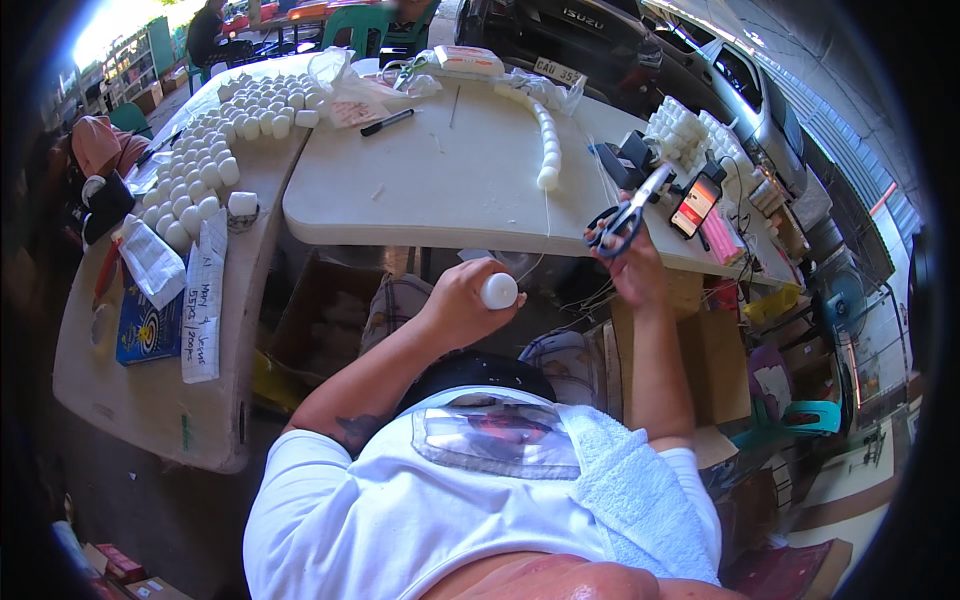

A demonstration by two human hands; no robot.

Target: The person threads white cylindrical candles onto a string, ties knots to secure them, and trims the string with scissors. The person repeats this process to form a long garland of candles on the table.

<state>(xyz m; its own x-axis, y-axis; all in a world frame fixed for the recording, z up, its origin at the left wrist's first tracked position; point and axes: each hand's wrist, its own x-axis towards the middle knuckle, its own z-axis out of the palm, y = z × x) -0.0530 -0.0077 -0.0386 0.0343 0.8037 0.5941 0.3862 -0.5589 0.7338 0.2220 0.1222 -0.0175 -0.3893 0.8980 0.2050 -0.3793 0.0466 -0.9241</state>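
My left hand (pixel 450 305) is closed round a short white cylinder (pixel 499 291), its round end facing up. What it is made of I cannot make out. In my right hand (pixel 635 268), raised at the table's front edge, are scissors (pixel 628 218) with dark handles, their blades pointing up and to the right. A curved row of white rounded pieces (pixel 548 145) lies on the white table (pixel 400 190). From its near end a thin cord (pixel 547 215) hangs over the edge toward my left hand. Many similar white pieces (pixel 205 165) cover the left table.
A black marker (pixel 387 122) and plastic bags (pixel 350 95) lie toward the back. At the right are a lit phone (pixel 695 205), a pink pack (pixel 722 238) and stacked white pieces (pixel 680 135). A blue box (pixel 150 325) and paper strip (pixel 203 310) sit on the left table. Cardboard boxes (pixel 710 365) stand below.
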